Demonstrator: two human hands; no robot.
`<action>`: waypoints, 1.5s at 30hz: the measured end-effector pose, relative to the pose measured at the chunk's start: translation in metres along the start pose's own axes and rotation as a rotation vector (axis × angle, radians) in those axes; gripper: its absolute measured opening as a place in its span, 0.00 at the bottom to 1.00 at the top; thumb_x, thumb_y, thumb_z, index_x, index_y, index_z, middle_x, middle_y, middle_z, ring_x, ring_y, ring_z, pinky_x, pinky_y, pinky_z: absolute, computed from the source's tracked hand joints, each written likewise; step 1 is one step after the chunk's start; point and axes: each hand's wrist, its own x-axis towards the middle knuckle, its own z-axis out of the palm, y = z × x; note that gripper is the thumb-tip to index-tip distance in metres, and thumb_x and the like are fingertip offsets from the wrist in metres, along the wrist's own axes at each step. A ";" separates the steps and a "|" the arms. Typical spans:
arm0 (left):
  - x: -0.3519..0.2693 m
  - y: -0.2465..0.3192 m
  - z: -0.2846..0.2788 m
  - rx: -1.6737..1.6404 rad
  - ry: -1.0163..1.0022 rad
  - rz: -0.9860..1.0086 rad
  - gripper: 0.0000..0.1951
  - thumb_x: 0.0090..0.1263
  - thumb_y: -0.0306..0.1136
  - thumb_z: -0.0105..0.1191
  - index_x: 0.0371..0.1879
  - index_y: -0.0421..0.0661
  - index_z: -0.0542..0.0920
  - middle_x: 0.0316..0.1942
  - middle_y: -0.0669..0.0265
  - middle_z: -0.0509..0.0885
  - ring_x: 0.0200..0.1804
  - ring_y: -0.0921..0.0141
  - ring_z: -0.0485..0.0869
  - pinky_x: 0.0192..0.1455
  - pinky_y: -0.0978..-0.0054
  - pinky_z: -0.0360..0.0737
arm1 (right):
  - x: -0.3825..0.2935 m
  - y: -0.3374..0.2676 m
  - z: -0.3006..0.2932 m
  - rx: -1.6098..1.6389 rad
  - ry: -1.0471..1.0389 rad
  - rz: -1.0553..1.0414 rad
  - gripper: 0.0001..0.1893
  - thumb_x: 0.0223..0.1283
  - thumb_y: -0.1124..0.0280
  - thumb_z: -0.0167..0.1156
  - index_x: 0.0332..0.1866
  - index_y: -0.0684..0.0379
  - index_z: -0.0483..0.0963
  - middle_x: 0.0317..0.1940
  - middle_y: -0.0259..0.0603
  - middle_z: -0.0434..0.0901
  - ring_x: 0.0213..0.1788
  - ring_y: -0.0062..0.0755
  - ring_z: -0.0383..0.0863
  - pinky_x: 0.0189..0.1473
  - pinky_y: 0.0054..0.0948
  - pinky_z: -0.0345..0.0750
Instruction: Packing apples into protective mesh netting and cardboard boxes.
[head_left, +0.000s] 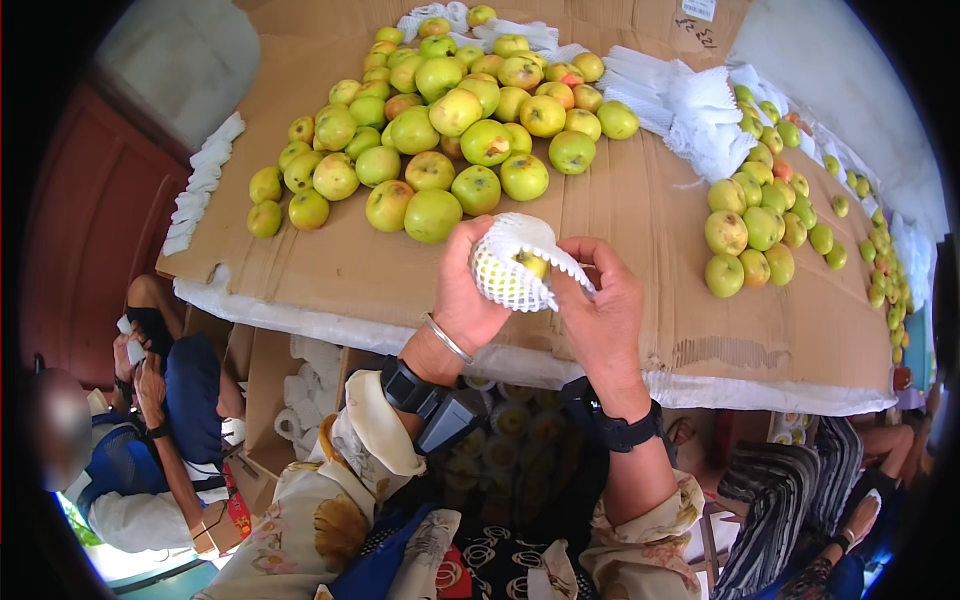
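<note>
Between my hands, above the front part of a cardboard-covered table (637, 300), is a green apple (532, 264) inside a white foam net sleeve (508, 251). My left hand (469, 292) cups the wrapped apple from the left, thumb along its upper side. With thumb and fingers, my right hand (604, 300) pinches the sleeve's loose edge on the right. Some yellow-green skin shows through the sleeve's opening. Just beyond my hands lies a large heap of green and yellow apples (431, 131), some with brown blemishes.
A second apple pile (761, 217) lies to the right, near bunched white foam nets (701, 112). More nets (202, 184) line the left edge. Below the table, a cardboard box (270, 397) holds foam nets. People sit at left (142, 450) and right (795, 487).
</note>
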 end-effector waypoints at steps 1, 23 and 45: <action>-0.003 0.002 0.006 -0.034 0.028 -0.016 0.20 0.64 0.43 0.40 0.43 0.40 0.74 0.40 0.61 0.80 0.44 0.67 0.78 0.50 0.69 0.74 | 0.000 0.002 0.000 -0.029 -0.004 -0.013 0.09 0.48 0.79 0.56 0.38 0.64 0.72 0.28 0.37 0.76 0.26 0.19 0.72 0.30 0.20 0.72; 0.003 0.007 -0.004 -0.065 0.054 -0.126 0.20 0.65 0.48 0.40 0.42 0.43 0.76 0.39 0.61 0.81 0.43 0.66 0.79 0.50 0.68 0.75 | 0.009 0.004 0.003 0.099 -0.078 -0.061 0.08 0.54 0.74 0.56 0.39 0.62 0.72 0.31 0.40 0.77 0.33 0.23 0.75 0.33 0.23 0.73; 0.000 -0.010 -0.008 0.071 0.025 -0.063 0.16 0.68 0.39 0.41 0.48 0.42 0.71 0.44 0.64 0.77 0.47 0.69 0.76 0.52 0.69 0.73 | 0.003 -0.014 -0.005 -0.154 -0.069 -0.373 0.26 0.37 0.74 0.68 0.48 0.58 0.71 0.54 0.53 0.67 0.56 0.46 0.69 0.55 0.35 0.68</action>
